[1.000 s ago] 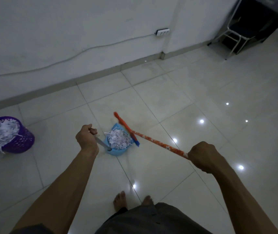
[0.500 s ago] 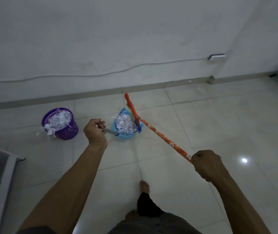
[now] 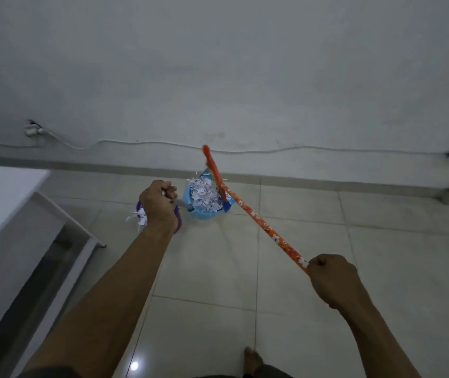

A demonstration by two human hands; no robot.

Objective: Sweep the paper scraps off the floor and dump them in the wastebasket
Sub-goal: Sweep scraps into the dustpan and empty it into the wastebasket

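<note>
Compared with half a second ago, the view has swung left: the purple wastebasket [image 3: 177, 218], then standing clear at 9 o'clock of the left hand [image 3: 159, 204], now lies almost wholly hidden behind that hand and wrist, with only slivers of its rim and some paper strips showing. A white worktop [image 3: 5, 203] has come much further into the left of the frame, and a wall plug [image 3: 33, 130] has appeared at upper left.

Edges and room: the worktop's corner and its leg stand close at 9 o'clock of the left forearm. The baseboard [image 3: 327, 182] runs just beyond the dustpan at 12 o'clock. The tiled floor [image 3: 381, 268] lies open from 3 to 6 o'clock. A white cable [image 3: 272, 151] trails along the wall above the baseboard.

Grip, left hand: fist fully closed around the grey handle of the blue dustpan [image 3: 202, 211], carried off the floor, just at 3 o'clock of the wastebasket. The paper scraps [image 3: 205, 195] are heaped in the dustpan; whether it overlaps the basket mouth cannot be told.

Grip, right hand [image 3: 332, 281]: fist fully closed on the near end of the orange flowered broom [image 3: 261, 223]. The broom head rests against the 3 o'clock side of the dustpan, touching the scraps.
</note>
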